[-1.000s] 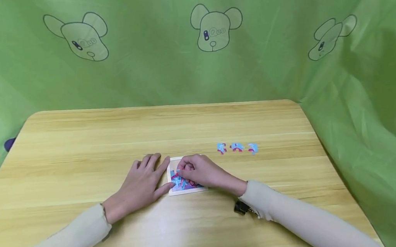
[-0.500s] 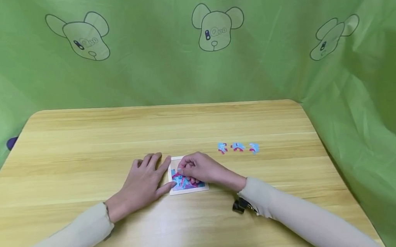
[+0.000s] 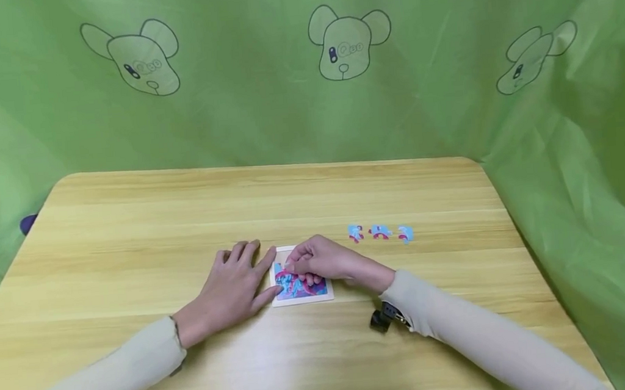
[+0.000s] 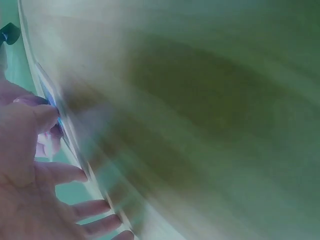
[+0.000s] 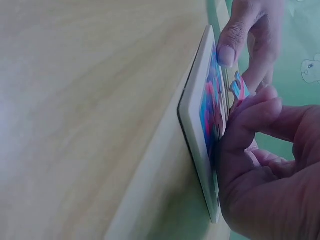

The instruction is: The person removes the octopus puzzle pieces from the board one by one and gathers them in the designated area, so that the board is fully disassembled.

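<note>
A small jigsaw puzzle (image 3: 296, 287) in blue, pink and purple lies in a pale-rimmed tray (image 3: 303, 301) on the table. Bare tray bottom shows along part of its far side. My left hand (image 3: 231, 292) rests at the tray's left edge with fingers spread, its thumb reaching onto the near left corner. Over the puzzle, my right hand (image 3: 326, 261) pinches a blue and pink puzzle piece (image 5: 240, 88) between thumb and index finger. In the right wrist view this piece sticks out past the fingertips, tilted above the tray. The hand hides the tray's far right part.
Three loose puzzle pieces, a left one (image 3: 356, 233), a middle one (image 3: 380, 232) and a right one (image 3: 405, 233), lie in a row beyond the right hand. The wooden table (image 3: 181, 205) ends at a green curtain (image 3: 261, 101). A black wrist device (image 3: 382, 319) hangs below the right cuff.
The head view has shifted slightly, so everything sits a little farther right. My right fingers have moved slightly over the puzzle, still pinching. The left hand stays at the tray.
</note>
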Action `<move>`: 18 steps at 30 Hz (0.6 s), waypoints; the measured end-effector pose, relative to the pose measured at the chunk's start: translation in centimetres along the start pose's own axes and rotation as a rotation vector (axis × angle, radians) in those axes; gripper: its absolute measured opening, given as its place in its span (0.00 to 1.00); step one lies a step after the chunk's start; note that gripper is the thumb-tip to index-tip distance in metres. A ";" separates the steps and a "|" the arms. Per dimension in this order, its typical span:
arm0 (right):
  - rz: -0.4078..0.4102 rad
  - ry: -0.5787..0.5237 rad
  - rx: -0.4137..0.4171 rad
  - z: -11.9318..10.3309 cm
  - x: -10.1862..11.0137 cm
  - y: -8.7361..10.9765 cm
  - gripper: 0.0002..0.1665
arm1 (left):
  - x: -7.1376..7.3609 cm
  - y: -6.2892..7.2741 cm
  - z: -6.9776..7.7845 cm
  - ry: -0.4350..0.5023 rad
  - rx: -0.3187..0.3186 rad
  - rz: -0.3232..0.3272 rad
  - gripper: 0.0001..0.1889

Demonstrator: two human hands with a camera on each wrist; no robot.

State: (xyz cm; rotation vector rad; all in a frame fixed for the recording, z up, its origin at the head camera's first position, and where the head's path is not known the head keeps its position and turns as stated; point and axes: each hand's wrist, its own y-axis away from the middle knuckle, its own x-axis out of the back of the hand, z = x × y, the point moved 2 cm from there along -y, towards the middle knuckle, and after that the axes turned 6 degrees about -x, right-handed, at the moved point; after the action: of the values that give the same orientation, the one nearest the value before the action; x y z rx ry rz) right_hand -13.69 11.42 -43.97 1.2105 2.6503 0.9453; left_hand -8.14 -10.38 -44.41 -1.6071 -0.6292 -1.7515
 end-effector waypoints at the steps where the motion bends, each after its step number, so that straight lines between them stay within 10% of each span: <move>1: 0.001 0.001 -0.002 0.0 0.1 0.1 0.08 | 0.0 0.0 0.0 0.003 0.000 0.002 0.38; 18: 0.051 0.019 0.054 1.8 2.3 4.7 0.12 | -0.2 -0.4 -0.8 0.192 -0.029 -0.010 0.42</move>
State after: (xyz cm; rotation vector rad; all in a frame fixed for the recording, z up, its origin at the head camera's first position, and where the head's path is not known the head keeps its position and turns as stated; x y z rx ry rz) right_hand -11.59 16.29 -42.38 1.2933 2.6881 0.9025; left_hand -8.96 -10.73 -44.65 -1.4351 -0.5232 -1.9019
